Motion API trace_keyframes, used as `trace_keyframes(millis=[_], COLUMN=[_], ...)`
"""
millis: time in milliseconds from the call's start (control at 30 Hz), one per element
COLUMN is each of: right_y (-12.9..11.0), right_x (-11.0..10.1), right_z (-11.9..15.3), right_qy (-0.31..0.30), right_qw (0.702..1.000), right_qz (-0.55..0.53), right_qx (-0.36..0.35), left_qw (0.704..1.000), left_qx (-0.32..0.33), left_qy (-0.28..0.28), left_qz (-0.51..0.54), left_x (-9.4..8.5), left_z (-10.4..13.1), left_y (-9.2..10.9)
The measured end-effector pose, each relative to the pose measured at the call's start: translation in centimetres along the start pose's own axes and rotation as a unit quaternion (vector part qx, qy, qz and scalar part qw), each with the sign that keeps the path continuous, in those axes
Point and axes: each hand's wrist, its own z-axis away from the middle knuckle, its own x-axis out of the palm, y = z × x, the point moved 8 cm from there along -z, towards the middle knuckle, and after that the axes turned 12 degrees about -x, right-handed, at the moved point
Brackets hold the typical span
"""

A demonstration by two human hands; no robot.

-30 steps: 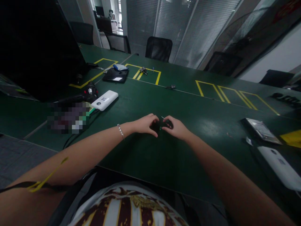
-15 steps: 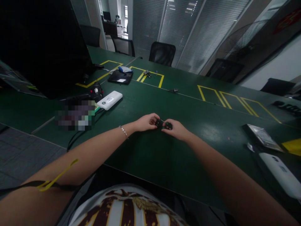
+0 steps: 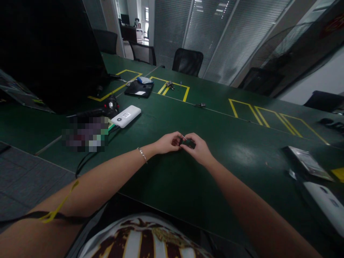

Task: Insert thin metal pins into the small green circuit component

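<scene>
Close together above the green table (image 3: 166,182), both hands are closed on a small dark part (image 3: 189,143) with black and dark green surfaces. My right hand (image 3: 200,148) pinches its right side between thumb and fingers. At its left end my left hand (image 3: 169,142) has its fingertips curled against it; a silver chain bracelet (image 3: 142,154) circles that wrist. Between the fingertips shows a thin light metal pin (image 3: 184,137). The fingers hide much of the part, and whether it is one piece or two I cannot tell.
To the left lie a white power bank (image 3: 126,116), a black device with red buttons (image 3: 111,105) and a black tablet (image 3: 138,89). Small metal pieces (image 3: 170,85) sit farther back. On the right are a silver box (image 3: 309,163) and another white power bank (image 3: 324,202). Yellow tape marks the table.
My right hand has shifted slightly left and turned, bringing its fingertips closer to my left hand. The dark part now sits deeper between the fingers. The whole view has shifted a little.
</scene>
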Motion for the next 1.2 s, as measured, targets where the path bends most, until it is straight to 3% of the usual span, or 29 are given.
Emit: trace_keyframes(millis=[567,900,1200], right_y=[0.2,0.6,0.6], right_x=[0.3,0.4,0.4], right_z=[-1.4,-1.8,-0.6], right_qy=[0.012,0.024,0.119], right_qw=[0.998,0.998,0.991], right_qz=[-0.052,-0.061,-0.048], right_qx=[-0.011,0.023,0.041], left_qw=[0.997,0.995,0.995], left_qx=[0.012,-0.001,-0.010], left_qy=[0.044,0.059,0.065], left_qz=[0.067,0.086,0.069], left_x=[-0.9,-1.2,-1.1], left_z=[0.0,-0.1,-0.4], left_y=[-0.1,-0.1,-0.3])
